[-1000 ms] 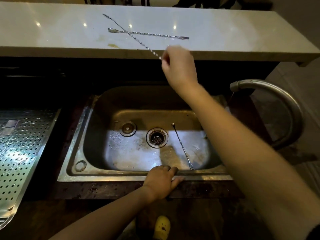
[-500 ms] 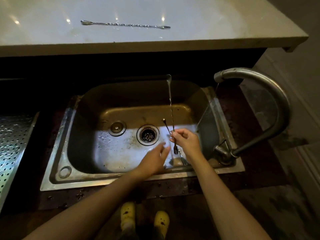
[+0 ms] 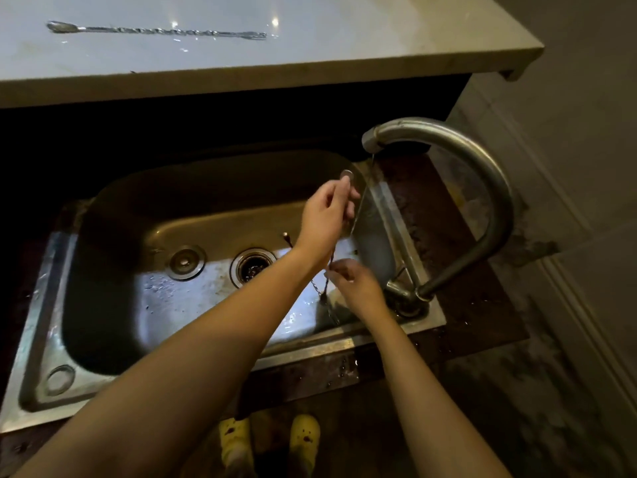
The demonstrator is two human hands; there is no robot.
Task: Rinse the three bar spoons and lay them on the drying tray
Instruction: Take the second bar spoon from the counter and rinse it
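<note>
I hold one twisted bar spoon nearly upright over the steel sink. My left hand pinches its upper part, with the bowl end poking out above my fingers. My right hand grips the lower shaft, and the fork end hangs below it. A thin stream of water falls from the tap just right of my left hand. A second bar spoon lies in the basin, mostly hidden by my arm. The third bar spoon lies flat on the pale counter.
The sink's drain and a plug hole cover are in the basin floor. The curved tap rises from the sink's right rim. The raised counter overhangs the sink's far side. The drying tray is out of view. My yellow shoes show below.
My right hand carried one spoon from the counter down into the sink. My left hand left the front rim and took hold of the spoon's upper part. The view shifted right.
</note>
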